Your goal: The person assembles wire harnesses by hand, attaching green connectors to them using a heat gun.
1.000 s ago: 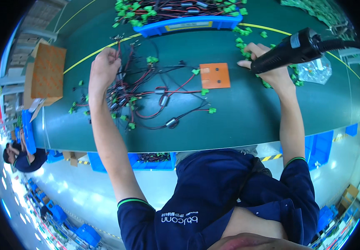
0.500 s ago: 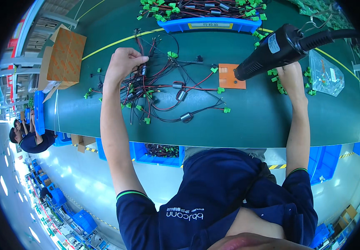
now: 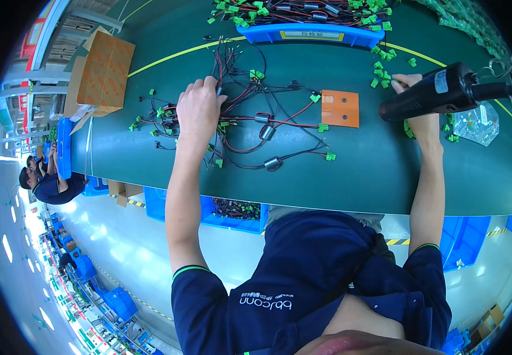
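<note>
My left hand [image 3: 200,109] is closed over a black-and-red cable [image 3: 219,70] in a tangled bundle, whose bare ends fan out beyond the fingers. A silver cylinder [image 3: 219,91] on the cable shows at my fingertips. More cables with green connectors [image 3: 323,128] and silver cylinders [image 3: 272,163] spread to the right. My right hand [image 3: 424,123] reaches behind a hanging black handheld tool [image 3: 422,94], which hides part of it. Its fingertips pinch at a green connector [image 3: 394,82] beside several loose ones [image 3: 380,73]. An orange block [image 3: 340,109] with two dark round spots lies between my hands.
A blue bin [image 3: 309,34] full of cables stands at the far side of the green table [image 3: 339,183]. Left of the bundle is an open cardboard box [image 3: 105,71]. A clear plastic bag [image 3: 476,125] lies at the right. Blue bins [image 3: 232,220] sit below the near edge.
My left hand has come nearer and right, lower over the cables. My right hand has moved farther away to the loose connectors. The black tool has swung right, off the orange block.
</note>
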Motion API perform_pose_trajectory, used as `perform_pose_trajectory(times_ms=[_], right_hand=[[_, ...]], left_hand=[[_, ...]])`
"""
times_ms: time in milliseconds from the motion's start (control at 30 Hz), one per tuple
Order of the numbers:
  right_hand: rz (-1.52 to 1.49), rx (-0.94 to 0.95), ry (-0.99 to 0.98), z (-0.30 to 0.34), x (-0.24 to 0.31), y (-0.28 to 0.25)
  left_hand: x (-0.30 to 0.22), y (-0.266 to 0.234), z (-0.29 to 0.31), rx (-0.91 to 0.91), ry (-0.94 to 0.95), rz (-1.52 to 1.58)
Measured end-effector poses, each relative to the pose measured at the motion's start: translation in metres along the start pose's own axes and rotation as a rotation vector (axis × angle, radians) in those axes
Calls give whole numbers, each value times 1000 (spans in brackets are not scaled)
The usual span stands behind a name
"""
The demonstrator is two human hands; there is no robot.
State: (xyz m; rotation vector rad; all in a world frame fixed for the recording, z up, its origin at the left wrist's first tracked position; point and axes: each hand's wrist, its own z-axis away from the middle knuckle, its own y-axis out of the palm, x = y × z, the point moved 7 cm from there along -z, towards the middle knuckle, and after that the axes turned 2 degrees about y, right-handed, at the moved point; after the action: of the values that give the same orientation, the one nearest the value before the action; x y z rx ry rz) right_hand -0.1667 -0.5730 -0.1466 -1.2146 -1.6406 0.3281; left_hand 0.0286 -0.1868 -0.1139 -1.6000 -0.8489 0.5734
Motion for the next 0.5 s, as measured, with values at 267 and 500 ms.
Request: perform_pose_trajectory(times_ms=[267,500], right_hand=[[-15,-40,6,-4,6,-6],[-70,-40,70,-1,3,-7]], left_hand=[[28,-34,-19,437,178,431],[25,-44,-6,669,184,1149]])
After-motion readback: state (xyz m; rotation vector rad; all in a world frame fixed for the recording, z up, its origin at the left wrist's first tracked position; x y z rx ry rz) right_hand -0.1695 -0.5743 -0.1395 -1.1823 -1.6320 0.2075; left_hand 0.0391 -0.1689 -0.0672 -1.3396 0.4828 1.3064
